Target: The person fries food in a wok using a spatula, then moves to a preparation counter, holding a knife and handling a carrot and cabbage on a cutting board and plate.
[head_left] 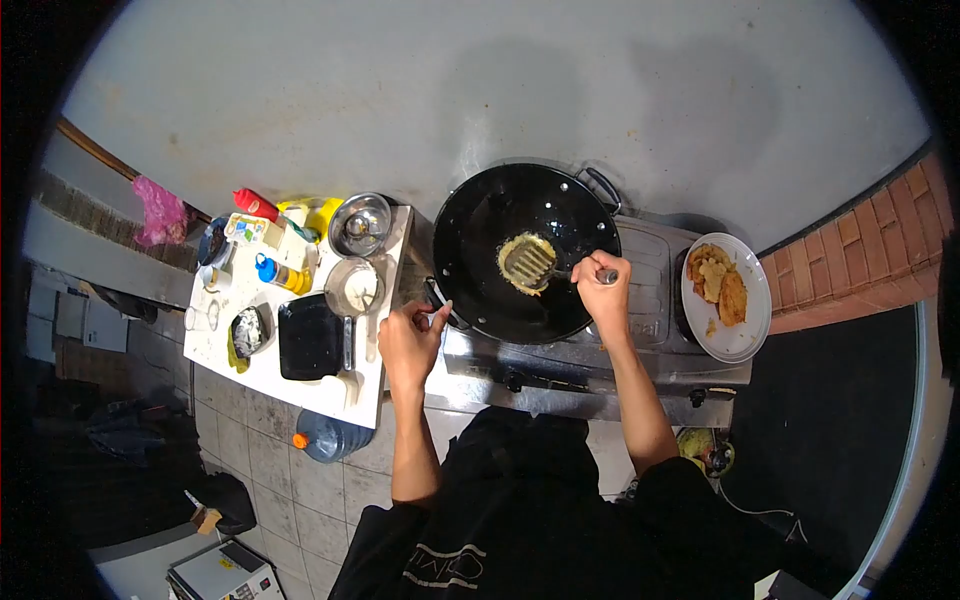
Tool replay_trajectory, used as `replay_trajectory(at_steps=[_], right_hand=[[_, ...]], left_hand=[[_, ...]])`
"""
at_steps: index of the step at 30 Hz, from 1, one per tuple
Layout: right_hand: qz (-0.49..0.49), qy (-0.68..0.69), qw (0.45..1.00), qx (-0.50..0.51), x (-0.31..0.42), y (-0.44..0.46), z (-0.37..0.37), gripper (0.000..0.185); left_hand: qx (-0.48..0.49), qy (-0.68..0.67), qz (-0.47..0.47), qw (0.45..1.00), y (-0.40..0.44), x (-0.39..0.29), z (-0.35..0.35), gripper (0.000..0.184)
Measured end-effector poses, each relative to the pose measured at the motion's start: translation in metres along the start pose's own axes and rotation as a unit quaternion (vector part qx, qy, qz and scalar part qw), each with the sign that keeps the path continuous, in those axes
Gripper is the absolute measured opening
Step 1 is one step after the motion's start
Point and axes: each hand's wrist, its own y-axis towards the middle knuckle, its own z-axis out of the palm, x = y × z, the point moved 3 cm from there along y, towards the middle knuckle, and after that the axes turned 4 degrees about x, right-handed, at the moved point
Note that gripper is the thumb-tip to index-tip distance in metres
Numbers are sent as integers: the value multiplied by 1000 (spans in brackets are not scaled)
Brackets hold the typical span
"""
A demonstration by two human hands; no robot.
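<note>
A large black wok (490,215) sits on the stove, and a small round of yellowish batter or egg (518,250) fries near its middle. My right hand (603,290) is closed around the handle of a slotted turner (530,266), whose metal head lies over the frying piece and hides part of it. At the wok's near left side, my left hand (410,345) is closed on the wok handle (434,294), its thumb by the loop.
Right of the stove (645,270), a white plate (735,345) holds browned fried pieces. The white table (215,345) on the left carries a steel bowl (360,224), a bowl of white powder, a black square pan (308,338) and several bottles. Beneath stands a blue water jug (335,437).
</note>
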Motion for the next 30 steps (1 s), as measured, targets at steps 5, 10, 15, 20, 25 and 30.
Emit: replay_trajectory(at_steps=[5,10,15,20,25,30], right_hand=[[-4,0,1000,0,0,-1,0,28],[-2,-7,1000,10,2,-2,0,28],[-8,17,1000,3,3,-4,0,26],[23,-2,1000,-12,0,-5,0,24],[105,54,993,-23,23,0,-10,25],[56,-6,998,-10,51,25,-37,24]], left_hand=[[3,-8,-7,1000,-1,-1,0,33],[0,-5,-15,1000,-1,-3,0,31],[-14,-3,-4,1000,-3,-4,-1,30],[-18,-11,-7,1000,-3,-4,-1,30],[-30,-20,25,999,-2,2,2,30],[-11,-10,-4,1000,-2,0,1,31]])
